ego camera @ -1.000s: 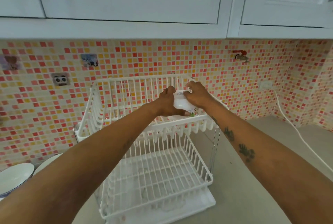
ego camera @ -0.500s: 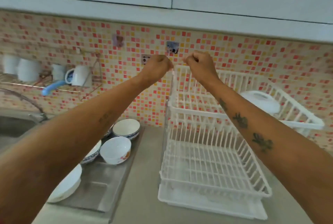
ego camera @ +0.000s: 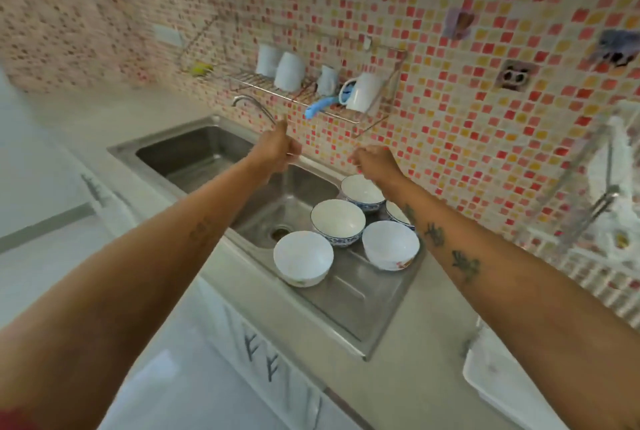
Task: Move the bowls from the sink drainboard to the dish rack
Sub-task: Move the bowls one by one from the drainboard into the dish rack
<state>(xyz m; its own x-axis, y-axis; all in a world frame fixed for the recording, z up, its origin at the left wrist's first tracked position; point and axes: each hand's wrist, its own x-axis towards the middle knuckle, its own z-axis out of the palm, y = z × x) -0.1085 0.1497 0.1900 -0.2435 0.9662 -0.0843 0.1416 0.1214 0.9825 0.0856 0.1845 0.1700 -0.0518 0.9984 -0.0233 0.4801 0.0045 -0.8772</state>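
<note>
**Both hands empty over the sink, five bowls waiting on the drainboard**

My left hand (ego camera: 273, 149) is loosely curled, thumb up, holding nothing; it hangs over the stainless steel sink basin (ego camera: 194, 152), near the curved chrome tap (ego camera: 252, 106). My right hand (ego camera: 372, 161) is a loose fist, also empty, just above the back blue-patterned white bowl (ego camera: 362, 192); I read it as lined up on that bowl or its neighbour.

Bowls all sit upright on the ribbed steel drainboard (ego camera: 360, 301), clustered at its sink end: plain white bowl with a small floral print (ego camera: 303, 261) nearest me; blue-rimmed white bowl (ego camera: 337, 222) behind it; white bowl with red print (ego camera: 390, 244) to the right; a fifth bowl (ego camera: 396, 213) mostly hidden by my right forearm. They're close-packed, some rims look touching; can't tell which. Open side up makes sense for a rim pinch, thumb inside.

White wire dish rack (ego camera: 602, 208) is at the far right on the grey counter (ego camera: 408, 377), blurred, well apart from the bowls; one white shape in its upper tier, too smeared to name. Each carry crosses the counter, so one bowl per hand seems efficient.

Wall-mounted wire shelf with white mugs (ego camera: 311, 83) isn't part of the job.

Risk as I judge it: wet glazed rims, tight cluster; lifting one may knock its neighbour.
</note>
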